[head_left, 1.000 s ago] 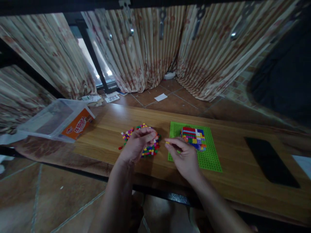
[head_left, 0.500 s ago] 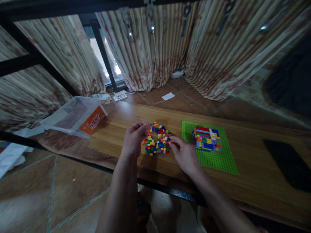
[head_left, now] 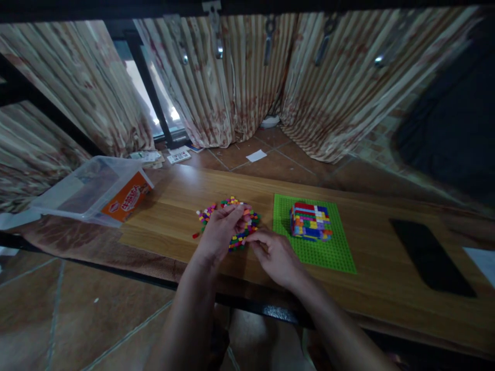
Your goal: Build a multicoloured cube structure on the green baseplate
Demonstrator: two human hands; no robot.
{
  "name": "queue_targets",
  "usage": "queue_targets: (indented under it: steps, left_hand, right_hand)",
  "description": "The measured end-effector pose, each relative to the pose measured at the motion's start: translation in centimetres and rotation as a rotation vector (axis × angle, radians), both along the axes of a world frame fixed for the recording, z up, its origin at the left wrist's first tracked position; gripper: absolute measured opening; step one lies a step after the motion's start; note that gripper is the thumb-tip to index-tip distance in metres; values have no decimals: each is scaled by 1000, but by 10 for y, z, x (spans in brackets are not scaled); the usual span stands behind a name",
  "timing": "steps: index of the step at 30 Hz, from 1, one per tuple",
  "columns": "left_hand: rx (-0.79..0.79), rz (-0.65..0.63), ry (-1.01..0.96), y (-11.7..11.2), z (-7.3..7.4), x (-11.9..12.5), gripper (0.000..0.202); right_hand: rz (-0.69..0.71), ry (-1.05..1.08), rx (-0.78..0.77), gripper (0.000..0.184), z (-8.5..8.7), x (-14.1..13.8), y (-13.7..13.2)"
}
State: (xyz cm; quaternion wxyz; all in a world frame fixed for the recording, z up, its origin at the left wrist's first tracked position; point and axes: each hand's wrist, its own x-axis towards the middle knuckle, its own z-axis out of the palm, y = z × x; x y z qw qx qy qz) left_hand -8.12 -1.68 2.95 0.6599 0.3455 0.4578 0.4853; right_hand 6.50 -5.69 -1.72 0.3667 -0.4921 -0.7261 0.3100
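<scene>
Small multicoloured building bricks lie in a loose pile on the wooden table. My left hand is over the middle of the pile, its fingers closed around a small orange-pink building brick at the fingertips. My right hand reaches the pile's right edge, thumb and index finger pinched together; what is between them is too small to make out. To the right, a block built of coloured bricks stands on a green studded baseplate. My left hand hides part of the pile.
A clear plastic box with an orange label sits at the table's left end. On the right lies a flat black object, with white paper beyond it. Striped curtains hang behind the table.
The view has turned right, so the scene sits farther left. My left hand has moved right across the pile, uncovering loose bricks on its left. My right hand stays near the pile's right edge.
</scene>
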Motion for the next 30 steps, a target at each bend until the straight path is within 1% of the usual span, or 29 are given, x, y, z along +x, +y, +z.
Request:
queue_targets:
  steps: [3,5,6,8,10,12,14,16,19,20,22,24,26,30]
  left_hand:
    - [12,-50,38,-1,-3,9,30]
    - [52,-97,71,-3,-6,16,30]
    - [79,-130,81,-3,-8,19,31]
    - [126,-207,84,-5,-12,27,32]
    - [147,-271,85,-6,-15,34,33]
    - [152,-306,99,-7,-18,41,35]
    - [158,-347,122,-8,-20,48,37]
    - [179,-391,151,-10,-23,55,36]
    - [237,-427,209,-15,-26,68,31]
    - [257,-436,223,-17,-27,72,29]
    - [280,-472,244,-24,-29,80,28]
    - [288,-515,261,-30,-31,89,31]
    - [298,-549,296,-35,-34,96,39]
    - [364,-594,403,-36,-40,108,54]
  right_hand:
    - [-148,126,44,20,8,10,1]
    - [-231,187,97,19,14,19,2]
    - [-235,202,115,20,16,23,1]
    - [-193,212,123,22,19,29,0]
    - [-153,224,104,19,21,35,-2]
    - [-148,234,81,16,23,41,-5]
    - [-155,218,52,15,23,51,-10]
    - [-194,183,29,13,22,68,-13]
    - [-355,205,23,13,20,104,-16]
    - [-424,239,19,15,19,118,-17]
    - [-535,264,-37,20,17,142,-17]
    - [-565,254,-99,25,15,160,-17]
    - [-567,254,-142,27,14,167,-17]
    - [-534,277,-182,29,8,163,-17]
